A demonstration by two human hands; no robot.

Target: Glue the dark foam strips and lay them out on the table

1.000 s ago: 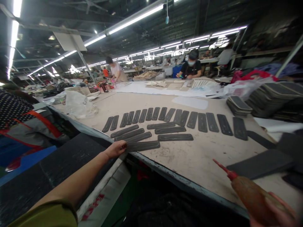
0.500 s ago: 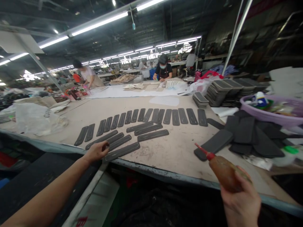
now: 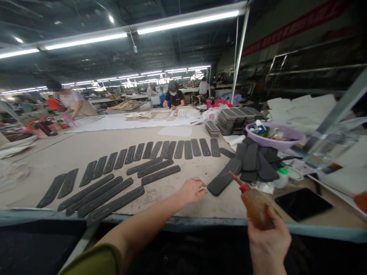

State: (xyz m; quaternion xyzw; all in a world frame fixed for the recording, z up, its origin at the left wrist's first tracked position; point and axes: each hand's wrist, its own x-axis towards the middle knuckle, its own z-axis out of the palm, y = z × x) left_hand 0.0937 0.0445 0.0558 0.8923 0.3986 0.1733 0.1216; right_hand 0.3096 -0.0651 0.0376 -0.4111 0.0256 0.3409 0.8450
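Right hand (image 3: 268, 233) gripping a brown bottle (image 3: 256, 204) with a red nozzle (image 3: 240, 181); left hand (image 3: 193, 190) released beside a single dark panel (image 3: 224, 177) on the counter (image 3: 197, 168).
The left hand's fingers are loosely curled, just short of the panel, which lies flat and slanted next to a heap of dark pieces (image 3: 250, 157). The bottle is tilted, its nozzle pointing up and to the left at the panel's right side; whether the tip touches is hard to tell from this angle. Left of the hands, dark strips (image 3: 120, 159) with pale outlines form a curved row, with more lying aslant in front of them. Beyond the heap sit a lilac basin (image 3: 289, 145) and stacked panels (image 3: 233, 122); a flat black object (image 3: 304, 204) lies right of the bottle.
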